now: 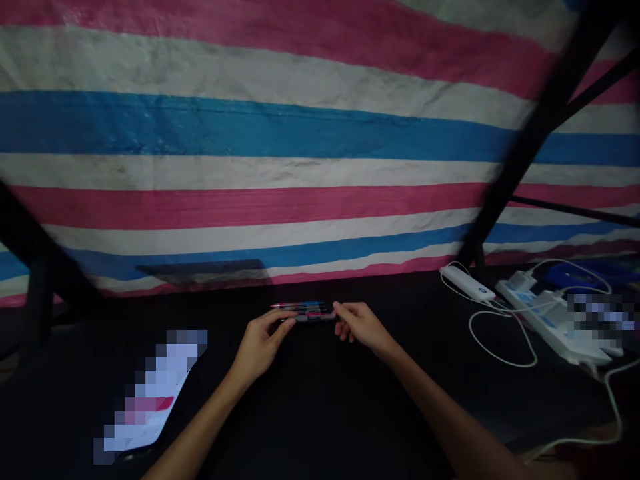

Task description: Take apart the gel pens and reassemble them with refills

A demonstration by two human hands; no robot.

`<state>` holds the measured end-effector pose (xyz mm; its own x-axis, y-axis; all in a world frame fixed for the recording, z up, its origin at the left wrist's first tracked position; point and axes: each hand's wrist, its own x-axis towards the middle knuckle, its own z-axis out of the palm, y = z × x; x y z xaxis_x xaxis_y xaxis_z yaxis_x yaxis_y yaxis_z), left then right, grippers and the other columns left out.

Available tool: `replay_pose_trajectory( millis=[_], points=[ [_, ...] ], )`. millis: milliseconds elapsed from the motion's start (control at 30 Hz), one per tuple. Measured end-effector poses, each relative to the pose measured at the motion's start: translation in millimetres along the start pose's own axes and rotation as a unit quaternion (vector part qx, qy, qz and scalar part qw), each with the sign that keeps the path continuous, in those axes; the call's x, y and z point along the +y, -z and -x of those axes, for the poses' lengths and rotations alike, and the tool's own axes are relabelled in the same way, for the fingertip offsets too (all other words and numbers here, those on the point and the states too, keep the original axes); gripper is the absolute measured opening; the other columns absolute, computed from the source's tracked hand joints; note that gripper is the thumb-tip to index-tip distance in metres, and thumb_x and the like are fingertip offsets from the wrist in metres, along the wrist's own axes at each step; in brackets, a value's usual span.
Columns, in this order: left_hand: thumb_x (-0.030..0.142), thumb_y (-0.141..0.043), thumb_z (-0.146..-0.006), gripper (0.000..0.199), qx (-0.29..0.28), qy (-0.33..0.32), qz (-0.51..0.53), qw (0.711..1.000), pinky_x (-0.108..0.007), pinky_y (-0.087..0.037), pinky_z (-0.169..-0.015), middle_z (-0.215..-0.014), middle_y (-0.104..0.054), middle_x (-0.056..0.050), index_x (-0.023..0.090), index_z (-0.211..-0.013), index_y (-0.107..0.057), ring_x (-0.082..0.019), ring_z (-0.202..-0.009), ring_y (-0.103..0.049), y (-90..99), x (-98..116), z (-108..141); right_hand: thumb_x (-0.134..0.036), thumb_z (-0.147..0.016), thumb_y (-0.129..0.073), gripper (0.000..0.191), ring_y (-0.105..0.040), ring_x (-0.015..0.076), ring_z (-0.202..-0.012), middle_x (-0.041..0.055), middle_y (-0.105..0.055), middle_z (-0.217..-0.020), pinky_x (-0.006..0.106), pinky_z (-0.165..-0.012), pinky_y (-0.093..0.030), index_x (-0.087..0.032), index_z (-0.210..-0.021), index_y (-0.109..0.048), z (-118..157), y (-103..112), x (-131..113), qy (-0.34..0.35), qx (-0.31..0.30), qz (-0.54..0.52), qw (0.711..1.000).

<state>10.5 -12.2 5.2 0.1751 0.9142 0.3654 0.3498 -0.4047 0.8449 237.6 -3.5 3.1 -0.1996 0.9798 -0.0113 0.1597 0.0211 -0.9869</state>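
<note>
Several slim pens point(305, 309) lie side by side, roughly level, on the black table point(320, 400) near its middle. Blue, red and dark parts show on them. My left hand point(265, 337) is at their left end, thumb and fingers closed around the nearest pen. At the right end, my right hand point(361, 325) has its thumb and index finger pinched at the tip of that same near pen, with the other fingers curled under.
A lit phone point(160, 393) lies at the left. On the right are a white power strip point(550, 323), a white power bank point(467, 283), looping white cables and a blue object point(585, 274). Striped sheeting point(280, 127) and black frame bars stand behind.
</note>
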Motion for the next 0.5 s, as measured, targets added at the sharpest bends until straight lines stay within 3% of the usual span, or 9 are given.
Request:
replay_pose_trajectory(
  millis=[100, 200, 333, 433, 500],
  points=[
    [0.031, -0.062, -0.077, 0.026, 0.004, 0.039, 0.051, 0.998, -0.031, -0.047, -0.079, -0.101, -0.069, -0.007, 0.02, -0.099, -0.069, -0.021, -0.088, -0.063, 0.1, -0.3, -0.5, -0.046, -0.081, -0.054, 0.036, -0.046, 0.007, -0.041, -0.0001, -0.052, -0.052, 0.016, -0.034, -0.029, -0.014, -0.066, -0.058, -2.1, 2.6, 1.9, 0.002, 0.001, 0.001, 1.0],
    [0.03, -0.063, -0.076, 0.028, 0.006, 0.06, 0.099, 0.993, -0.03, -0.049, -0.076, -0.097, -0.07, -0.006, 0.019, -0.101, -0.067, -0.018, -0.08, -0.064, 0.3, -1.7, -1.0, -0.037, -0.072, -0.066, 0.024, -0.05, 0.0077, -0.049, -0.0001, -0.055, -0.066, 0.016, -0.037, -0.034, -0.016, -0.081, -0.061, 0.3, 4.7, -2.0, 0.039, 0.016, -0.048, 0.998],
    [0.028, -0.065, -0.074, 0.022, 0.02, 0.062, 0.136, 0.989, -0.029, -0.049, -0.075, -0.089, -0.069, -0.005, 0.017, -0.094, -0.066, -0.016, -0.076, -0.064, -0.3, -3.9, -1.3, -0.035, -0.066, -0.072, 0.042, -0.05, 0.0072, -0.048, 0.0006, -0.058, -0.079, 0.015, -0.034, -0.031, -0.021, -0.102, -0.056, 3.9, 6.3, -5.2, 0.017, 0.019, -0.061, 0.998],
    [0.027, -0.066, -0.074, 0.021, 0.021, 0.072, 0.141, 0.987, -0.028, -0.048, -0.075, -0.082, -0.068, -0.004, 0.016, -0.092, -0.066, -0.015, -0.074, -0.063, -0.9, -3.8, -1.5, -0.047, -0.077, -0.06, 0.034, -0.044, 0.0051, -0.041, 0.0018, -0.057, -0.065, 0.015, -0.032, -0.022, -0.015, -0.088, -0.061, 3.5, 6.0, -3.6, -0.023, -0.017, -0.022, 0.999],
    [0.027, -0.066, -0.073, 0.021, 0.021, 0.077, 0.141, 0.987, -0.028, -0.048, -0.076, -0.08, -0.068, -0.003, 0.016, -0.091, -0.066, -0.015, -0.074, -0.063, -1.1, -3.4, -1.7, -0.049, -0.081, -0.054, 0.037, -0.041, 0.0044, -0.04, 0.0008, -0.053, -0.058, 0.015, -0.033, -0.022, -0.013, -0.076, -0.062, 2.9, 5.3, -3.4, -0.012, -0.018, -0.02, 1.0]
  ],
)
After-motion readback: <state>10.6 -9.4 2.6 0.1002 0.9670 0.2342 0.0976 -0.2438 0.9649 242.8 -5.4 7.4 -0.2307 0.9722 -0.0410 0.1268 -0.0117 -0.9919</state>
